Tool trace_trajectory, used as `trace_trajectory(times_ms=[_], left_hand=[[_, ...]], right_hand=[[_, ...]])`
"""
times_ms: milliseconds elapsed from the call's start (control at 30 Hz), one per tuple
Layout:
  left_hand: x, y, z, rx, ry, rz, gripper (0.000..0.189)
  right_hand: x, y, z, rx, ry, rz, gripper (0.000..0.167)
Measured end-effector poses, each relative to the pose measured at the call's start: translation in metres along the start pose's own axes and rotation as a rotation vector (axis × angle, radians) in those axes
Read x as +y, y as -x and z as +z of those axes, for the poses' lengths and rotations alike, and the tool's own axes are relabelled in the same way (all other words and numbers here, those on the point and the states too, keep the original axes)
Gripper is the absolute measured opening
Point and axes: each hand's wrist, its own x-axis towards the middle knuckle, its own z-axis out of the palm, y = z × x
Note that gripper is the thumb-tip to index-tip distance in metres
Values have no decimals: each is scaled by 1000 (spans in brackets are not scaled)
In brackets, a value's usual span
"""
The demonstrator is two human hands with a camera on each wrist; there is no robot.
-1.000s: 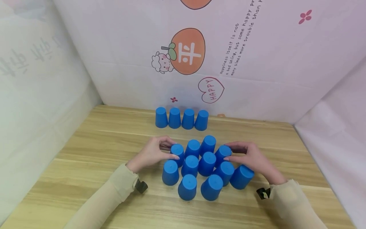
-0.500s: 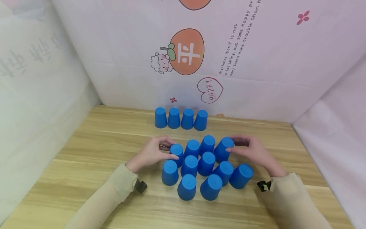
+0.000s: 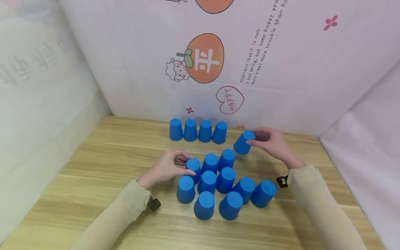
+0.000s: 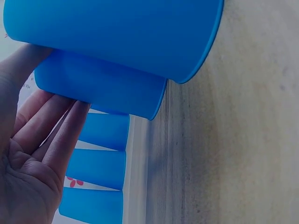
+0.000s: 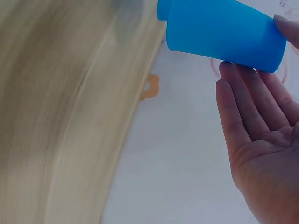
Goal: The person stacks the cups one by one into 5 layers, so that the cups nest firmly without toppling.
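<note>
My right hand (image 3: pixel 270 144) pinches an upside-down blue cup (image 3: pixel 243 143) between thumb and fingers, behind the cluster and right of the back row. In the right wrist view the thumb and fingertips lie on opposite sides of this cup (image 5: pixel 224 35), near its narrow base. My left hand (image 3: pixel 167 167) grips another upside-down blue cup (image 3: pixel 193 169) at the cluster's left side. The left wrist view shows that cup (image 4: pixel 100 84) between thumb and fingers, partly hidden by a nearer cup (image 4: pixel 117 32). Several more cups (image 3: pixel 225 180) stand upside down between the hands.
Four is avoided here: several blue cups (image 3: pixel 190 130) stand upside down in a row along the back of the wooden table (image 3: pixel 125 139). A printed white cloth (image 3: pixel 140 86) hangs behind them. A loose cup (image 3: pixel 264 194) stands at the cluster's right front.
My right hand has lifted its cup from the cluster's right side and carried it back toward the rear of the table. The left hand has stayed at its cup.
</note>
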Motion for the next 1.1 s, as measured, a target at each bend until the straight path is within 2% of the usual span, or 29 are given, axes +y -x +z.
trace_trajectory(times_ms=[233, 533, 900, 1100], left_hand=[[-1, 0, 0, -4, 10, 1, 47], [-3, 0, -1, -7, 13, 5, 47], [-3, -1, 0, -7, 14, 22, 46], [-3, -1, 0, -3, 15, 23, 45]], right_hand=[[11, -27, 5, -7, 39, 48, 67], [16, -56, 17, -42, 80, 51, 60], [9, -69, 23, -77, 75, 64, 56], [13, -67, 24, -56, 53, 84, 68]])
